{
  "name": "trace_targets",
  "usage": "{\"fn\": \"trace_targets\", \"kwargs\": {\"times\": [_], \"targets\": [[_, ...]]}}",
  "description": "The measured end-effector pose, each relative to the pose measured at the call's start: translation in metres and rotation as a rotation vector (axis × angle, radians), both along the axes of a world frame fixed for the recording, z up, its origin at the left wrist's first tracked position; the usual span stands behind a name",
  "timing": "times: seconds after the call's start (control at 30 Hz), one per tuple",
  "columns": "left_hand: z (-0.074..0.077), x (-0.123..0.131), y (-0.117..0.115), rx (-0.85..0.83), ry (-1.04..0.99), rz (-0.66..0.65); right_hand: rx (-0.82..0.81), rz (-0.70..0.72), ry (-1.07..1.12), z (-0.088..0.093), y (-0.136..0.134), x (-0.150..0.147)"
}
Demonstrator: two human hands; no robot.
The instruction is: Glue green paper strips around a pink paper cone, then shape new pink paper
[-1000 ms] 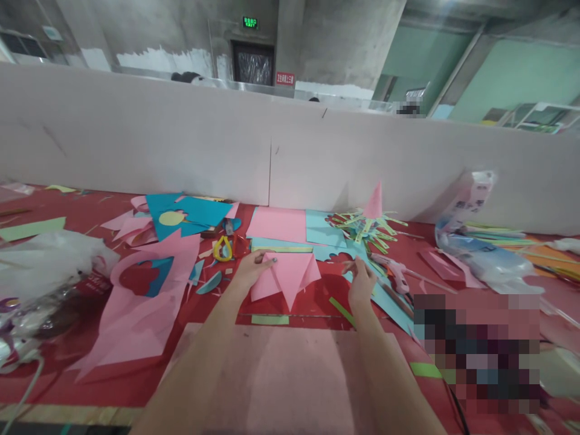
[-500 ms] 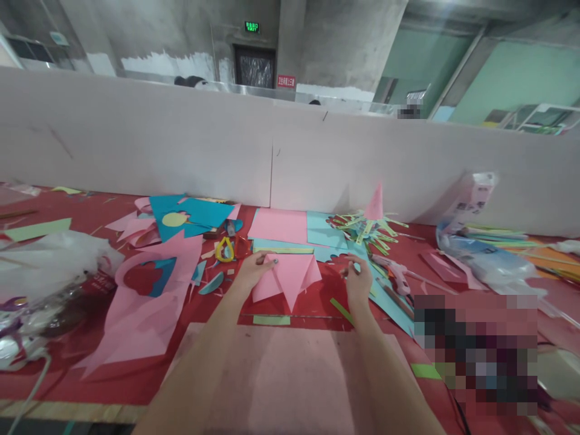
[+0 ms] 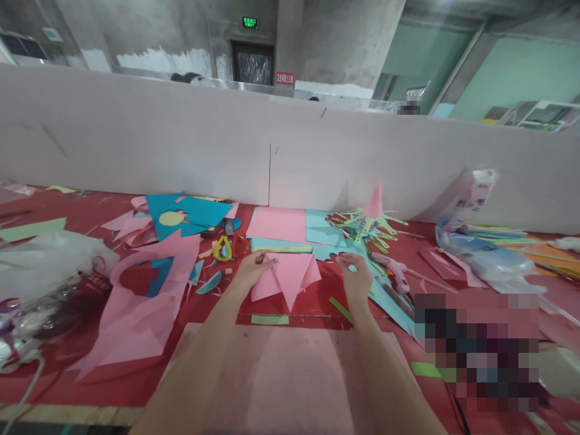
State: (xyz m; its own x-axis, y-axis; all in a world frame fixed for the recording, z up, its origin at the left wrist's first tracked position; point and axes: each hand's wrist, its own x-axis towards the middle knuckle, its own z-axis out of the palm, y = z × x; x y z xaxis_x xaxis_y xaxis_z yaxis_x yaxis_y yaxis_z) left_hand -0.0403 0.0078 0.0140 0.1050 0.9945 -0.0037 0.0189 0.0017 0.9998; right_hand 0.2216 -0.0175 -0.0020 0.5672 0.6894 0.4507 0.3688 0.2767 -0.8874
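Observation:
A folded sheet of pink paper (image 3: 290, 275), with a triangular flap pointing toward me, lies on the red table in front of me. At its upper left corner my left hand (image 3: 251, 269) is closed on it, thumb on top. To the right of the paper and apart from it, my right hand (image 3: 357, 275) is held in a pinch, thumb and forefinger forming a ring. What its fingertips hold, if anything, is too small to tell. Just beyond the folded paper lie layered pale strips (image 3: 281, 249).
Yellow-handled scissors (image 3: 222, 248) and paper scraps lie left, near a cut pink sheet (image 3: 140, 329) and blue paper (image 3: 199, 214). A pink cone on fringed green strips (image 3: 374, 202) stands at the back right. A pink glue gun (image 3: 395, 269) lies right. A white partition (image 3: 181, 139) stands behind.
My right hand has turned slightly, its fingers closing into a tighter ring and moving a little left. My left hand and the folded pink paper stay in place.

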Motion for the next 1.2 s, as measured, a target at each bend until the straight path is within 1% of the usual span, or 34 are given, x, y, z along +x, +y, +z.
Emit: {"fn": "trace_targets", "kwargs": {"times": [0.17,0.27,0.33,0.47,0.87,1.0,1.2], "targets": [[-0.001,0.0,-0.001,-0.002,-0.013,0.003,0.001,0.092,0.096,-0.002,-0.001,-0.004],[-0.002,-0.001,-0.001,-0.002,-0.012,0.003,0.032,0.165,0.163,-0.008,0.001,-0.005],[-0.003,-0.001,0.0,0.001,-0.008,0.006,0.047,0.175,0.191,-0.012,0.003,-0.002],[-0.003,0.0,0.0,0.004,0.007,0.022,0.041,0.118,0.168,-0.016,0.006,0.005],[-0.003,0.0,0.001,0.014,0.031,0.013,-0.056,-0.025,0.114,-0.007,0.004,0.003],[-0.003,0.0,0.0,0.02,0.035,0.017,-0.072,-0.034,0.068,-0.006,0.003,0.004],[0.0,0.0,-0.001,0.012,0.036,0.036,-0.023,-0.039,0.004,-0.004,0.002,0.005]]}}
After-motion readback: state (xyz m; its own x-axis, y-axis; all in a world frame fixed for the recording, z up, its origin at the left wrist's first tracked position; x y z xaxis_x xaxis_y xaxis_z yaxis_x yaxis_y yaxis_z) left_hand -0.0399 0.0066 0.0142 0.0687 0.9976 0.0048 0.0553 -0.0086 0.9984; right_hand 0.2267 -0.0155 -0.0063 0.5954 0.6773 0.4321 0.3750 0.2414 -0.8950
